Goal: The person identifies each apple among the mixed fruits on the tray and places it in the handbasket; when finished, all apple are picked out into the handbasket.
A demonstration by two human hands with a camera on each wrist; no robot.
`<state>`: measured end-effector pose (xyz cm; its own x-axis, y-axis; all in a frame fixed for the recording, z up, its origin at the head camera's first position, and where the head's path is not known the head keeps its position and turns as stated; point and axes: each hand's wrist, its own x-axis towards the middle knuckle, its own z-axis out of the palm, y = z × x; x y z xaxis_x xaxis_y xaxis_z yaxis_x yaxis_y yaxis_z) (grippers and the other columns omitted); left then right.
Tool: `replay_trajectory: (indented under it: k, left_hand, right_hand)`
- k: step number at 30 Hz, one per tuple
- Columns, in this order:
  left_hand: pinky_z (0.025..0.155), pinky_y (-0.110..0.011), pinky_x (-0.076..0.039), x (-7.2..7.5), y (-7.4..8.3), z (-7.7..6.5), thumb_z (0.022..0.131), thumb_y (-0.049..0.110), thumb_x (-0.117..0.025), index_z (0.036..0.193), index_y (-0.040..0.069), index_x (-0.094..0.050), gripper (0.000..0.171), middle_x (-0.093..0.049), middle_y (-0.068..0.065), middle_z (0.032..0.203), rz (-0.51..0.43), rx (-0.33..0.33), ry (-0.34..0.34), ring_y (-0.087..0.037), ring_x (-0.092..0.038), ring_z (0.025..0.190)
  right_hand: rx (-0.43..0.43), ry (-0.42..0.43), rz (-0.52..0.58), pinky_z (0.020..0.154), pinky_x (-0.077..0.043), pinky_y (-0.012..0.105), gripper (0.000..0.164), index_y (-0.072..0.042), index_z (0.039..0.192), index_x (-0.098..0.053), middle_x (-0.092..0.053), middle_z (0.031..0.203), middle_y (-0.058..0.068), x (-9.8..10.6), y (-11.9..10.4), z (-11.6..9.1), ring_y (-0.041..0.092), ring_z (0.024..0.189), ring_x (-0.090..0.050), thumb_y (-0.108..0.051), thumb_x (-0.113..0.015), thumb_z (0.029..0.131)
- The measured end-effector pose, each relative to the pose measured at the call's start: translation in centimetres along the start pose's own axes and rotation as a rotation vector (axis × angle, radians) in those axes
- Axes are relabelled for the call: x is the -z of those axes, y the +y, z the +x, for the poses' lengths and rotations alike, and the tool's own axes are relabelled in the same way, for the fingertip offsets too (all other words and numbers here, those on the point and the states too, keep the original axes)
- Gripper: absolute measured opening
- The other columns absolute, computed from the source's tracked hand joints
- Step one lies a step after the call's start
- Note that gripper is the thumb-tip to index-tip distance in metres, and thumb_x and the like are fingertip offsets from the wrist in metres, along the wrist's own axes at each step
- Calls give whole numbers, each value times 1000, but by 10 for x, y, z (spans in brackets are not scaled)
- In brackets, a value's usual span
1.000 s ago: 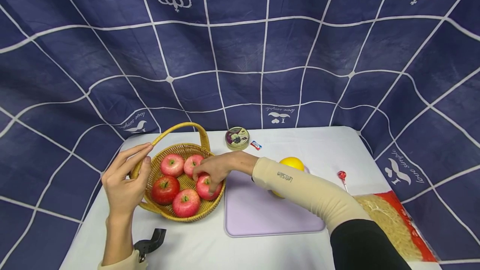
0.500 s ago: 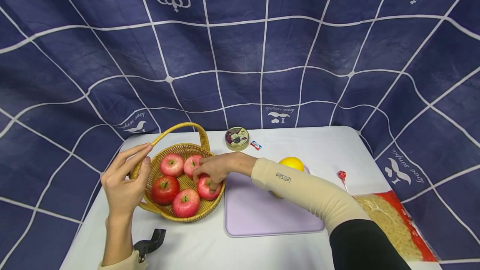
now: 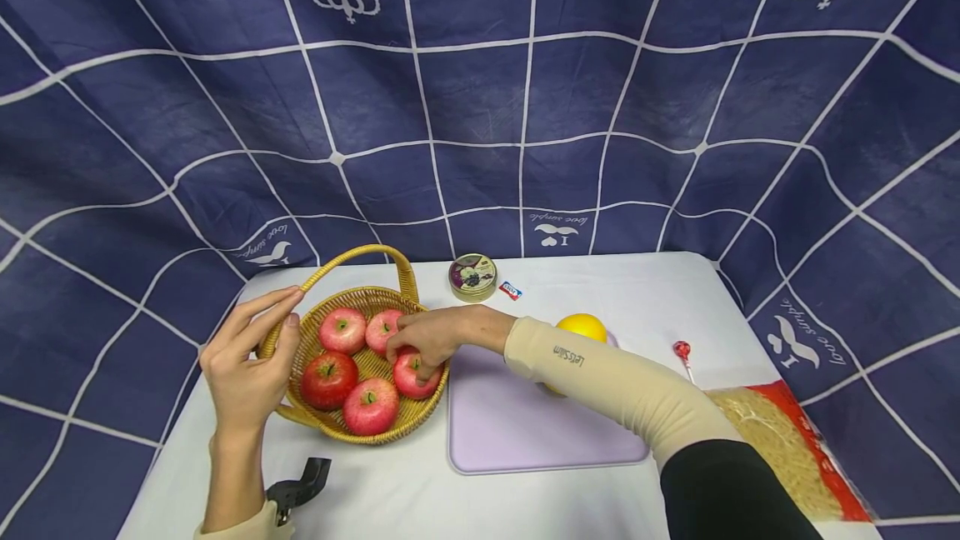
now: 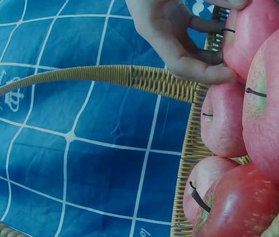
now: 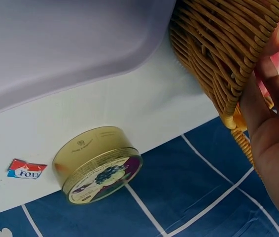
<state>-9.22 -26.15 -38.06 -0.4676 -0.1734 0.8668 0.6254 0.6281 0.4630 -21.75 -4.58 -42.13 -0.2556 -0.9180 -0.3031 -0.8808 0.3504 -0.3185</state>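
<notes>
A wicker basket (image 3: 382, 438) with several red-pink apples stands at the left of the table. Thumb and fingers of my left hand (image 3: 251, 361) pinch its arched handle (image 3: 358, 252) on the left side. From the right, my right hand (image 3: 433, 336) reaches in over the rim, its fingers curled around the pink apple (image 3: 412, 375) nearest the tray. That same apple (image 4: 253, 39) shows its stem beside the fingers in the left wrist view. A darker red apple (image 3: 328, 380) lies at the basket's left. In the right wrist view, the basket's woven wall (image 5: 218, 49) hides most of the fruit.
A lilac tray (image 3: 547, 436) lies right of the basket, with a yellow fruit (image 3: 583, 327) partly hidden behind the right sleeve. Behind are a round tin (image 3: 473, 276) and a small wrapped packet (image 3: 511, 291). Farther right lie a red lollipop (image 3: 682, 350) and a red-edged bag (image 3: 780, 440).
</notes>
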Motion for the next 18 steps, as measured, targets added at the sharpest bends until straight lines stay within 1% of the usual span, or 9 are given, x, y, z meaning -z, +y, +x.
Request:
replay_trajectory:
  k: [4,11,15,18]
  left_hand:
    - [92,-12,-52,0,-1,0,84,-2,-69,102,-2,-79,20,-74,-19,106,-3,1,-2,-8,-69,103]
    - [90,-12,-52,0,-1,1,84,-3,-69,101,-2,-79,20,-74,-19,106,-18,-5,-2,-8,-69,102]
    - [90,-11,-52,-1,-1,4,84,-2,-70,101,-2,-79,20,-74,-19,106,-18,-12,-12,-8,-69,102]
    - [90,-11,-51,-2,2,5,84,-1,-70,102,-1,-79,20,-74,-19,105,-13,-21,-26,-8,-69,102]
  right_hand:
    - [-5,2,-4,85,-43,17,47,-28,121,-65,-52,114,-6,1,-1,-1,8,101,-51,-35,-84,80]
    - [-7,16,-25,90,-43,17,50,-28,124,-65,-52,116,-5,-1,1,-3,9,105,-50,-37,-84,79]
    - [7,45,-37,93,-43,18,52,-27,127,-65,-53,118,-5,-2,3,-6,10,107,-50,-38,-83,80]
    - [8,108,-35,96,-43,20,54,-27,131,-64,-53,122,-5,-5,5,-13,11,111,-50,-38,-82,81]
